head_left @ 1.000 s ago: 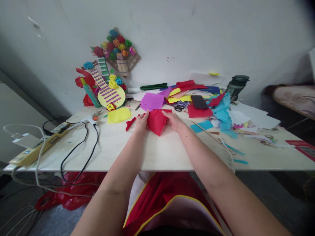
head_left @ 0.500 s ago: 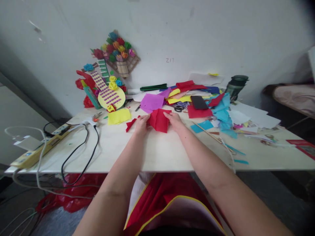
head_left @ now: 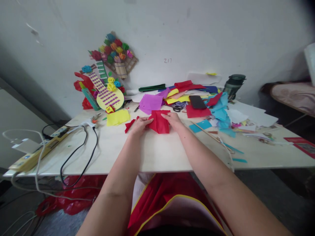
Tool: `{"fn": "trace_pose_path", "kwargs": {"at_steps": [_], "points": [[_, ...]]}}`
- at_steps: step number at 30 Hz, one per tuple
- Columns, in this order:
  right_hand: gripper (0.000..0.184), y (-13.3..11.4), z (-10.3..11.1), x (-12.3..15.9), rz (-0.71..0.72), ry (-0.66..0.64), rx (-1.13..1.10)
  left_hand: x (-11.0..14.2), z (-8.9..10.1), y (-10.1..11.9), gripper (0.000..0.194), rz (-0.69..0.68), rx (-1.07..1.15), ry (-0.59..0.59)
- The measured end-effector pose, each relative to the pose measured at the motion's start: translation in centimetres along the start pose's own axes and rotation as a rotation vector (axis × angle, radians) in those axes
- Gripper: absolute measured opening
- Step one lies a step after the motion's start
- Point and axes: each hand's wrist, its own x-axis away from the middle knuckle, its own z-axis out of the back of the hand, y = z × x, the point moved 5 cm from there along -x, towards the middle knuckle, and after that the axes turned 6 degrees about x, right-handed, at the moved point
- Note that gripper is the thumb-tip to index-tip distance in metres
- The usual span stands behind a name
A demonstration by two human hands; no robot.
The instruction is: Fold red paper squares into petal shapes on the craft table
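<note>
A creased piece of red crepe paper [head_left: 158, 123] is spread between my two hands, low over the middle of the table. My left hand [head_left: 141, 126] pinches its left edge, and my right hand [head_left: 173, 119] grips it near the top right. Just left of my left hand lies a small red paper scrap [head_left: 129, 126], with a yellow paper piece [head_left: 118, 117] beyond it. Behind the red piece is a purple paper sheet [head_left: 150, 103]. Black scissors [head_left: 177, 108] lie past my right hand, beside a dark phone [head_left: 197, 102] resting on red paper.
A glue gun [head_left: 92, 121] and its cord lie left, near a yellow power strip [head_left: 39, 154]. A paper-flower guitar [head_left: 110, 98] and a green glue bottle [head_left: 90, 98] stand behind. Blue scraps [head_left: 200, 126], a wooden stick [head_left: 205, 132] and a dark green bottle [head_left: 233, 86] are at right.
My left thumb has shifted onto the front of the red paper, and the paper looks opened a little flatter. The whole view has moved slightly.
</note>
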Motion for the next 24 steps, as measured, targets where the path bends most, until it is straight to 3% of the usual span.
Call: {"fn": "trace_pose_path", "kwargs": {"at_steps": [8,14,19,24], "points": [[0.048,-0.9,-0.1,-0.1,0.197,0.012,0.208,0.5,-0.7,0.4,0.026,0.050,-0.023,-0.059],[0.049,-1.7,-0.7,0.4,0.262,-0.037,0.300,0.7,-1.2,0.5,0.033,0.023,-0.074,-0.099],[0.051,-1.9,-0.6,0.7,0.228,-0.047,0.265,1.2,-1.6,1.3,0.036,-0.064,-0.310,-0.039],[0.050,-1.6,-0.5,1.0,0.053,-0.111,0.057,0.9,-1.3,1.3,0.039,-0.112,-0.364,0.051]]}}
